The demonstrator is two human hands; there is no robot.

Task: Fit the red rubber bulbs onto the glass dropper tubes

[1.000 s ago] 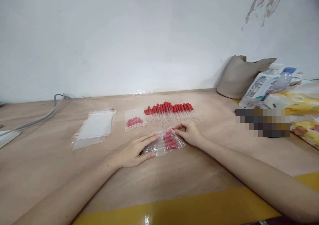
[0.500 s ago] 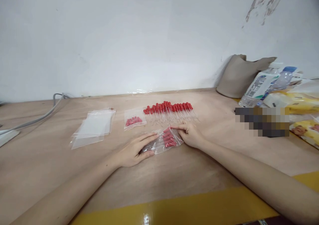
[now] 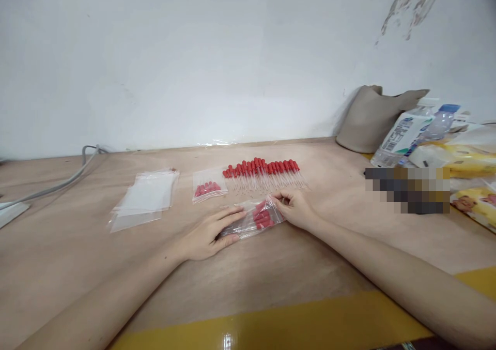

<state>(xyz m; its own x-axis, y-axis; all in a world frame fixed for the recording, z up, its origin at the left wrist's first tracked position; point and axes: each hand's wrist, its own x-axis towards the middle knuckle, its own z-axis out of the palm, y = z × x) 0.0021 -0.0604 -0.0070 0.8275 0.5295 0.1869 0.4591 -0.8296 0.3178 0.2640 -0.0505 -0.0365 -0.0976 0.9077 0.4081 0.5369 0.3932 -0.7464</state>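
In front of me lies a clear zip bag (image 3: 248,227) holding several red rubber bulbs (image 3: 263,219). My left hand (image 3: 211,234) rests on the bag's left end, fingers stretched out and thumb apart. At the opposite end, my right hand (image 3: 292,209) pinches the bag's upper right corner between thumb and fingers. Just beyond, droppers (image 3: 259,169) with red bulbs and thin clear tubes lie in a row, bulbs toward the wall. A second zip bag (image 3: 209,176), with several red bulbs inside, lies flat left of the row.
A stack of clear flat bags (image 3: 145,195) lies to the left, with a grey cable (image 3: 73,177) farther out. On the right stand a grey-brown container (image 3: 364,120) and plastic bottles (image 3: 405,133) beside yellow packages (image 3: 455,156). A wall (image 3: 194,71) closes off the back.
My right fingers have closed from a pointing pose into a pinch on the bag's corner, which is slightly lifted. The bulbs inside have shifted a little. My left hand has stayed in place.
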